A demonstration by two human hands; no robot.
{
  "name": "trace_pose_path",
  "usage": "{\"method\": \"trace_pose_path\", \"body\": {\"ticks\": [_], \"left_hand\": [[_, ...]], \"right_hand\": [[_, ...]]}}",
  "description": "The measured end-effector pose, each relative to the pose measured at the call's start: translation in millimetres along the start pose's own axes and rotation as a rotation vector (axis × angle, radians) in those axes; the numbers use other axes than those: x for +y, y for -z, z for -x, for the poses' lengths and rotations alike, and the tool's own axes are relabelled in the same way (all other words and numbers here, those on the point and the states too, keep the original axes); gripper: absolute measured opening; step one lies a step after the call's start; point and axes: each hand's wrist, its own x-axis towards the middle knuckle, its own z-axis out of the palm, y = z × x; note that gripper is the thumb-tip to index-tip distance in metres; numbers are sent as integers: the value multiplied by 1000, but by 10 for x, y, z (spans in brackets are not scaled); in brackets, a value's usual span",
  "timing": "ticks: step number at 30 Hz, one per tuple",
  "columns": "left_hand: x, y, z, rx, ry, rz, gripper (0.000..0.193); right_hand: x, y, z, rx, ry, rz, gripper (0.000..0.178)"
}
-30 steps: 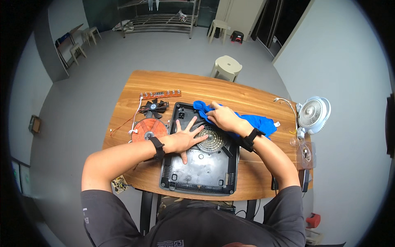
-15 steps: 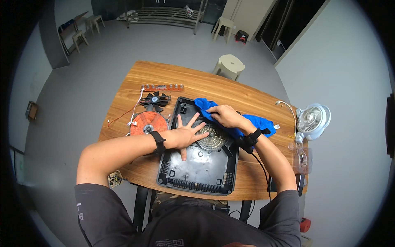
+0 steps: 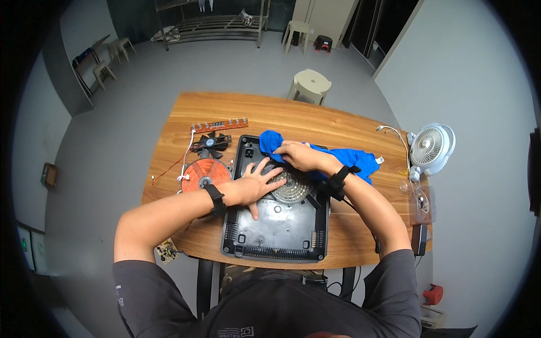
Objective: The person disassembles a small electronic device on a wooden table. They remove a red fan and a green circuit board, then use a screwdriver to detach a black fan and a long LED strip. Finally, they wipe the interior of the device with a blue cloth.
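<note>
A black plastic appliance housing [image 3: 265, 231] with a round vent grille lies on the wooden table in front of me. My left hand [image 3: 253, 186] presses flat on it with fingers spread, left of the grille. At the housing's far side, my right hand [image 3: 298, 156] is closed on a blue cloth [image 3: 352, 160], whose bunched end sits by the far edge. The rest of the cloth trails right, partly under my right forearm. Beside the housing on the left lie an orange copper coil [image 3: 197, 173] and a small black fan [image 3: 211, 143].
A narrow circuit board [image 3: 220, 124] lies beyond the fan, with wires running down from it. Another circuit board [image 3: 167, 251] is at the near left edge. A white desk fan [image 3: 433, 147] and a clear plastic box [image 3: 421, 205] stand at the right. A stool [image 3: 310, 84] stands behind the table.
My right hand has shifted slightly left along the housing's far side, bringing the blue cloth's bunched end with it. My left hand stays spread on the housing. The whole view has shifted a little.
</note>
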Motion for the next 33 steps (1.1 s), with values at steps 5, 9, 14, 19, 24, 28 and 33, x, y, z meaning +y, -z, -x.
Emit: {"method": "trace_pose_path", "body": {"ticks": [5,9,14,19,24,28,33], "left_hand": [[7,-6,-37,-44,35,-18,143],[-16,-36,-62,-49,32,-4,145],[0,-17,-42,-50,34,13,150],[5,-18,-47,-46,32,15,151],[-19,-27,-54,-52,23,19,151],[-43,-68,-32,-8,14,3,146],[11,1,-35,-31,32,27,144]], "right_hand": [[-77,352,81,285,-47,9,26],[-296,921,296,436,-53,248,24],[-512,1513,326,591,-65,461,29],[-491,1895,263,776,-141,450,31],[-365,1653,-33,879,47,258,29],[-163,824,-307,361,-97,-401,29],[-151,170,-471,82,39,-150,32]]}}
